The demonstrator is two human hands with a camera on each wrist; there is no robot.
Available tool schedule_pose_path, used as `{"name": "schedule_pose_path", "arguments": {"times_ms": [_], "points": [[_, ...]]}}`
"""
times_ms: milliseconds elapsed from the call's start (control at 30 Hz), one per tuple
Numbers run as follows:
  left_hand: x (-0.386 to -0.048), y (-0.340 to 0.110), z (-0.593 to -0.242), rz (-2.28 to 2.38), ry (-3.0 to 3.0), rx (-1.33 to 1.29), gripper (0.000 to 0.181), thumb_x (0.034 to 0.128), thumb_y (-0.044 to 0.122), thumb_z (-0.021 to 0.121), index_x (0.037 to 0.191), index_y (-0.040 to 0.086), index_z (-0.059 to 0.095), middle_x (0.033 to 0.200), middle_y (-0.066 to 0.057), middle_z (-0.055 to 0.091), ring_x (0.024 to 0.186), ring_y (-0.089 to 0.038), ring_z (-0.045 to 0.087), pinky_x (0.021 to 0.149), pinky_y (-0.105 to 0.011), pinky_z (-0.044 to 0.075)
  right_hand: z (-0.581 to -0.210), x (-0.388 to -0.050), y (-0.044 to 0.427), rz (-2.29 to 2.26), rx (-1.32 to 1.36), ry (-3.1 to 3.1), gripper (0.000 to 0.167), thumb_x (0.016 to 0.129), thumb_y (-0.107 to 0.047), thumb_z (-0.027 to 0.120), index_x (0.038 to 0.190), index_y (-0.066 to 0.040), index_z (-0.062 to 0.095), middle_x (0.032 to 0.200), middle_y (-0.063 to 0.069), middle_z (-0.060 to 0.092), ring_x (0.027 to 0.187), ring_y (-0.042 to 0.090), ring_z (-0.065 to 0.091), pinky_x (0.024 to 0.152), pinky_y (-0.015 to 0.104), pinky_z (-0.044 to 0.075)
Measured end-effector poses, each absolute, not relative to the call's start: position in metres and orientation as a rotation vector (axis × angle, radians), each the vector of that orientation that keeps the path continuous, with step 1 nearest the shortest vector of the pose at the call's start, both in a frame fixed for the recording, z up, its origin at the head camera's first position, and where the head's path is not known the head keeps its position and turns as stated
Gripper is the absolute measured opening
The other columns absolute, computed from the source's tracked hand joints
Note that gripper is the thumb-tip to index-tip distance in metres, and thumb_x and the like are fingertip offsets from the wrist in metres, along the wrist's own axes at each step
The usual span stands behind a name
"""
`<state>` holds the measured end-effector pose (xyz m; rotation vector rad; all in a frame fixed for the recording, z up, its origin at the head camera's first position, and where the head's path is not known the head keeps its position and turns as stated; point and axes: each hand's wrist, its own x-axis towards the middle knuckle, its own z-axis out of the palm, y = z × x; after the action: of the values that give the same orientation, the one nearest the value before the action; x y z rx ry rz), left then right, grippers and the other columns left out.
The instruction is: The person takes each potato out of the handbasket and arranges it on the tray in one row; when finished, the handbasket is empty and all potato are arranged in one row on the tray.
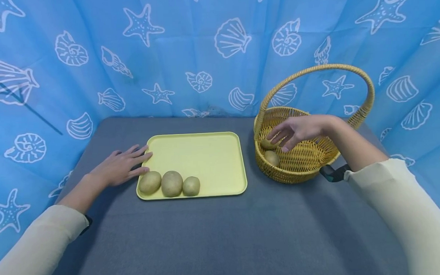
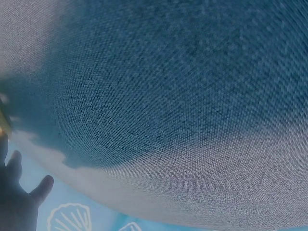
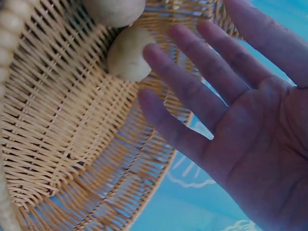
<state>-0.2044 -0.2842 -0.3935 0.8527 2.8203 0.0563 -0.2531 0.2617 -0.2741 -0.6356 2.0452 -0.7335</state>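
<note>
Pale-brown potatoes (image 1: 172, 184), smooth, rounded, unequal in size

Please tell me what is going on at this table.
A person's right hand is at the wicker basket, its fingers extended and gripping nothing, near two potatoes inside. The left hand, also gripping nothing, is at the left edge of the yellow tray. Three potatoes lie in a row along the tray's near edge, toward its left corner.

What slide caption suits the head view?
Left hand at a tray with three potatoes; right hand over a basket where two more show.
</note>
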Motion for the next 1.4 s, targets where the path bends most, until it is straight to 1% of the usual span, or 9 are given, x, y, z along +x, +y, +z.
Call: {"name": "schedule_pose_path", "arguments": {"times_ms": [67, 200, 433, 633, 767, 933, 1100, 1233, 1400], "points": [[-0.205, -0.284, -0.394, 0.06, 2.817, 0.851, 0.065, 0.1041, 0.053, 0.042, 0.156, 0.015, 0.036, 0.163, -0.015, 0.025, 0.148, -0.042, 0.02, 0.105, -0.073, 0.024, -0.278, -0.257, 0.264, -0.689, -0.615, 2.03, 0.072, 0.093, -0.018, 0.072, 0.15, 0.006, 0.036, 0.15, 0.026, 0.043, 0.138, 0.042, 0.041, 0.107, 0.045, 0.043], [-0.204, -0.284, -0.393, 0.068, 2.814, 0.846, 0.065, 0.1042, 0.053, 0.042, 0.156, 0.015, 0.036, 0.163, -0.014, 0.024, 0.148, -0.042, 0.019, 0.106, -0.073, 0.023, -0.285, -0.264, 0.269, -0.615, -0.588, 2.021, 0.072, 0.094, -0.023, 0.071, 0.151, 0.002, 0.036, 0.151, 0.023, 0.042, 0.139, 0.042, 0.04, 0.108, 0.049, 0.041], [-0.203, -0.284, -0.391, 0.076, 2.808, 0.838, 0.065, 0.1042, 0.053, 0.042, 0.156, 0.015, 0.036, 0.163, -0.015, 0.024, 0.148, -0.042, 0.019, 0.106, -0.073, 0.023, -0.297, -0.277, 0.274, -0.661, -0.453, 1.94, 0.068, 0.096, -0.018, 0.067, 0.154, -0.002, 0.034, 0.155, 0.021, 0.037, 0.141, 0.04, 0.038, 0.109, 0.052, 0.038], [-0.204, -0.285, -0.392, 0.073, 2.809, 0.836, 0.065, 0.1043, 0.053, 0.041, 0.156, 0.015, 0.035, 0.163, -0.014, 0.024, 0.148, -0.042, 0.019, 0.106, -0.073, 0.024, -0.301, -0.282, 0.272, -0.682, -0.427, 1.868, 0.067, 0.099, -0.019, 0.064, 0.155, 0.0, 0.031, 0.155, 0.023, 0.036, 0.139, 0.039, 0.041, 0.109, 0.056, 0.038], [-0.205, -0.285, -0.394, 0.064, 2.816, 0.852, 0.064, 0.1044, 0.053, 0.041, 0.156, 0.015, 0.036, 0.163, -0.014, 0.025, 0.148, -0.041, 0.019, 0.105, -0.072, 0.025, -0.304, -0.283, 0.269, -0.674, -0.417, 1.868, 0.068, 0.098, -0.019, 0.064, 0.154, 0.0, 0.032, 0.155, 0.022, 0.037, 0.136, 0.037, 0.045, 0.108, 0.054, 0.039], [-0.205, -0.285, -0.394, 0.061, 2.817, 0.853, 0.065, 0.1044, 0.053, 0.041, 0.156, 0.015, 0.035, 0.163, -0.014, 0.025, 0.148, -0.041, 0.019, 0.106, -0.072, 0.024, -0.307, -0.283, 0.264, -0.668, -0.372, 1.848, 0.071, 0.097, -0.018, 0.065, 0.154, 0.003, 0.029, 0.157, 0.023, 0.033, 0.134, 0.037, 0.047, 0.108, 0.053, 0.04], [-0.204, -0.285, -0.394, 0.058, 2.818, 0.855, 0.065, 0.1045, 0.053, 0.04, 0.156, 0.015, 0.035, 0.163, -0.014, 0.024, 0.148, -0.041, 0.019, 0.106, -0.072, 0.024, -0.308, -0.282, 0.259, -0.67, -0.317, 1.806, 0.074, 0.096, -0.018, 0.066, 0.154, 0.004, 0.026, 0.157, 0.025, 0.029, 0.127, 0.036, 0.055, 0.106, 0.052, 0.042], [-0.204, -0.284, -0.393, 0.05, 2.819, 0.864, 0.065, 0.1043, 0.054, 0.041, 0.156, 0.014, 0.036, 0.163, -0.014, 0.025, 0.148, -0.041, 0.02, 0.106, -0.072, 0.025, -0.307, -0.281, 0.255, -0.665, -0.302, 1.785, 0.072, 0.096, -0.015, 0.066, 0.154, 0.004, 0.027, 0.153, 0.024, 0.036, 0.124, 0.035, 0.058, 0.104, 0.052, 0.044], [-0.204, -0.284, -0.391, 0.065, 2.815, 0.848, 0.065, 0.104, 0.053, 0.042, 0.156, 0.014, 0.037, 0.163, -0.014, 0.024, 0.149, -0.041, 0.019, 0.107, -0.072, 0.023, -0.307, -0.283, 0.251, -0.668, -0.308, 1.761, 0.07, 0.096, -0.01, 0.065, 0.153, 0.006, 0.028, 0.14, 0.022, 0.049, 0.122, 0.036, 0.058, 0.103, 0.053, 0.045]]}}
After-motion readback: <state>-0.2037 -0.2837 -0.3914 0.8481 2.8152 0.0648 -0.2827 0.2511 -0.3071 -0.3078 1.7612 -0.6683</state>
